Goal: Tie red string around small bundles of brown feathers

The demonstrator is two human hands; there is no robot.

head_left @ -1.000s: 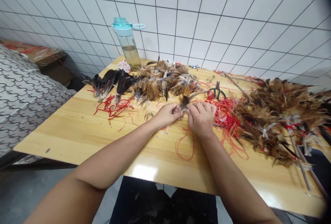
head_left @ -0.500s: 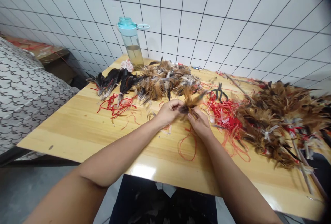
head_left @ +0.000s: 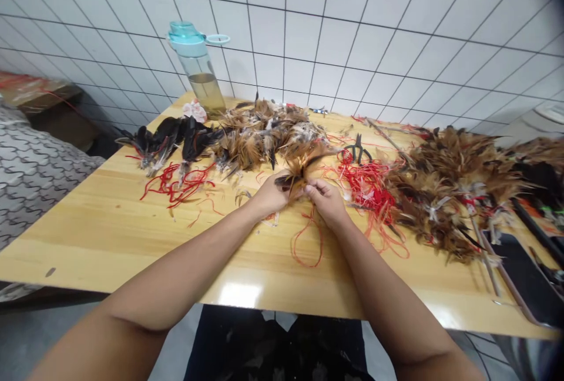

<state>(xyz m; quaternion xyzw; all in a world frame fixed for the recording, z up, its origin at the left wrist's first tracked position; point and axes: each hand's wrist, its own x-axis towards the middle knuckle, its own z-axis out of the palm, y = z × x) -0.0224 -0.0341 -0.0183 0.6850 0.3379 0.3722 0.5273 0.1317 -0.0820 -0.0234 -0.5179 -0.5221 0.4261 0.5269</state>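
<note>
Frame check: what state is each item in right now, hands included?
left hand: closed on the feather bundle at its base.
right hand: pinching the same base.
feather bundle: held just above the table, tips fanned upward.
water bottle: upright, capped, part full.
scissors: lying flat, unheld, blades look shut.
red string tangle: loose on the table.

- The scissors (head_left: pixel 358 148) lie on the table (head_left: pixel 110 234).
- Left of the scissors: a feather heap (head_left: pixel 264 134), then a row of feathers (head_left: pixel 171 137) further left.
- Behind them, far left: the bottle (head_left: pixel 198 70).
- Right of them: a larger feather heap (head_left: pixel 449 187).
- Just before them: a cord tangle (head_left: pixel 368 187).
- Before them, slightly left: the left hand (head_left: pixel 268 196) and the right hand (head_left: pixel 328 202), with a small feather bundle (head_left: pixel 299 169) between them.
</note>
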